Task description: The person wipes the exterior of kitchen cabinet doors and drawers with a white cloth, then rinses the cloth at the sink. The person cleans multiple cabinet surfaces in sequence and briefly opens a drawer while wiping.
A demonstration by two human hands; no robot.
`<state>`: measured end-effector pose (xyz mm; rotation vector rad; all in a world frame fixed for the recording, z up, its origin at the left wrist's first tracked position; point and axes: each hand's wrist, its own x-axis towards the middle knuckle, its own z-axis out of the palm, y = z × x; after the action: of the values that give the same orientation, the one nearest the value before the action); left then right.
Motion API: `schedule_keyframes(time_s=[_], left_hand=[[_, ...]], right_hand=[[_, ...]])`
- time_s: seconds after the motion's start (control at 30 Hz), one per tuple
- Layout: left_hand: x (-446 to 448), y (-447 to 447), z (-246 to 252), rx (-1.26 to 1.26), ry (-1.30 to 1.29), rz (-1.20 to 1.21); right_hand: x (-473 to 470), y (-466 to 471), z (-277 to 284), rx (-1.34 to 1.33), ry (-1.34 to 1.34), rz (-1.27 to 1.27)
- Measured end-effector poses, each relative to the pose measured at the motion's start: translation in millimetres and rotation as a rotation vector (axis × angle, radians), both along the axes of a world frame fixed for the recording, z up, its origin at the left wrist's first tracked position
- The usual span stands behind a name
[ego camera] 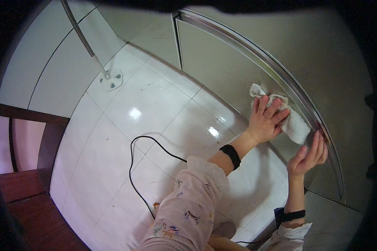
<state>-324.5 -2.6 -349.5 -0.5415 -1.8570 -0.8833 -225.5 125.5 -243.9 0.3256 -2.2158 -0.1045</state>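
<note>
My left hand (268,120) presses a crumpled white cloth (297,127) against a glossy grey-beige cabinet front (220,59). Its fingers are spread over the cloth, just below a curved-looking metal edge rail (267,61). Lower along that same rail is my right hand (311,155), with its fingertips at the metal and its thumb apart; no loose object shows in it. Black bands circle both wrists, and the sleeves are pale pink with embroidered flowers.
White floor tiles (138,94) lie below, with a black cable (131,166) looping across them. A mop with a flat white head (111,82) leans at the upper left beside white panels (56,72). Dark reddish wood (40,222) borders the lower left.
</note>
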Motion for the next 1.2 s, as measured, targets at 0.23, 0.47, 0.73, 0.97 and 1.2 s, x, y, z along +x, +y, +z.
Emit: schedule_keyframes(time_s=[0.23,0.47,0.73,0.97,1.2], left_hand=[[-65.4,-105.5,1.1,0.525,-0.447,0.045],[-87.4,-108.2,49.7,0.543,-0.211,-0.017],[-13.3,-52.8,-19.9,0.291,-0.323,-0.175],[-87.1,-139.6,-24.6,0.226,-0.524,0.371],[-79.3,-108.3,-60.2,0.859,-0.693,0.182]], right_hand=[[-34.7,-58.1,0.5,0.02,-0.106,0.021],[-51.7,-81.9,0.0,-0.069,-0.005,0.024],[-49.2,-88.3,1.6,-0.108,-0.035,-0.003],[-43.6,-86.0,5.7,-0.094,-0.076,0.023],[-44.4,-94.0,3.7,-0.127,-0.089,-0.017]])
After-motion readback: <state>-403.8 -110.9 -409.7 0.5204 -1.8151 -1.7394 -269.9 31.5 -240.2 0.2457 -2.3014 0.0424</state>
